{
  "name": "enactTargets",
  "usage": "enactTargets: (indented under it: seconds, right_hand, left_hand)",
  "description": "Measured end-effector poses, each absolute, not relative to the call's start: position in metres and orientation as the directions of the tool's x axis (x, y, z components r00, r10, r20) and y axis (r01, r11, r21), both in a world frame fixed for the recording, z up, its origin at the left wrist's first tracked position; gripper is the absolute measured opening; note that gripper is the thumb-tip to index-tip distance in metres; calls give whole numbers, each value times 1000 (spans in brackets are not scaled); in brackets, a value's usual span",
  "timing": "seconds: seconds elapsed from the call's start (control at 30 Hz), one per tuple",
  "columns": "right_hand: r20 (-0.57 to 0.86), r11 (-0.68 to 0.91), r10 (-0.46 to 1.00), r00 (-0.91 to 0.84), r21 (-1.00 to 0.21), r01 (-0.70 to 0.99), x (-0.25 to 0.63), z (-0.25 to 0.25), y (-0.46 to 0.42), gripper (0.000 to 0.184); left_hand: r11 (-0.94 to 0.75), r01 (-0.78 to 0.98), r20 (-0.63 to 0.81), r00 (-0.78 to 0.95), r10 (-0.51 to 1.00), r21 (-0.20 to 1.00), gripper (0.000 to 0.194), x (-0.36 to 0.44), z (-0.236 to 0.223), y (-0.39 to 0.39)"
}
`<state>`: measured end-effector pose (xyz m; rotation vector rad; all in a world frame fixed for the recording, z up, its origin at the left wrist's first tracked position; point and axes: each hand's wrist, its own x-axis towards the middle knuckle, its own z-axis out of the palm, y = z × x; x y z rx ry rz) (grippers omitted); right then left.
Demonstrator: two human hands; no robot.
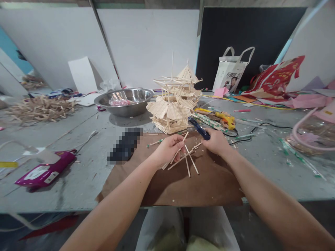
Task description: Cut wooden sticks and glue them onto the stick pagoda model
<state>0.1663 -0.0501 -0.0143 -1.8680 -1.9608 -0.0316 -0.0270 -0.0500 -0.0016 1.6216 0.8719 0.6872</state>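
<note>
My left hand (171,148) is closed in a pinch on a thin wooden stick (186,136) that slants up above a brown sheet (167,193). Several more wooden sticks (193,163) cross one another just below and beside those fingers. To the right, my right hand (216,140) is wrapped round a dark blue hand tool (198,127), its far end pointing up and left; its exact kind does not show. Directly beyond both hands stands a tiered pavilion model (171,109) built of wooden sticks, with a second, pointed-roof one (187,74) behind it.
A steel bowl (141,103) holds a pink-and-white packet. At left are a stick pile (44,109) and a purple power strip (49,170). A blurred-out dark object (124,144) lies by the sheet. Yellow-handled tools (228,120) and cables lie right, before a paper bag (230,71).
</note>
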Motion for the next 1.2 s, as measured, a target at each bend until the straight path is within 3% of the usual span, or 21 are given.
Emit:
enactTargets:
  seconds: [0.17, 0.33, 0.57, 0.8, 1.2]
  right_hand:
    - [399, 108, 916, -27, -184, 977, 175, -21, -43, 46]
    - [388, 135, 916, -98, -69, 988, 179, -28, -38, 49]
    - [496, 243, 862, -104, -226, 943, 170, -23, -45, 50]
    - [534, 313, 824, -190, -150, 938, 163, -23, -49, 52]
    - [544, 287, 815, -199, -81, 955, 159, -24, -51, 46]
  left_hand:
    - [-155, 181, 38, 526, 850, 971, 16, -27, -1, -50]
    - [-192, 171, 81, 504, 860, 966, 16, -27, -2, -48]
    - [-185, 152, 86, 498, 863, 971, 19, -28, -5, -47]
    - [-149, 136, 62, 500, 864, 979, 19, -26, -5, -49]
    - [-97, 121, 21, 518, 855, 988, 19, -26, -2, -50]
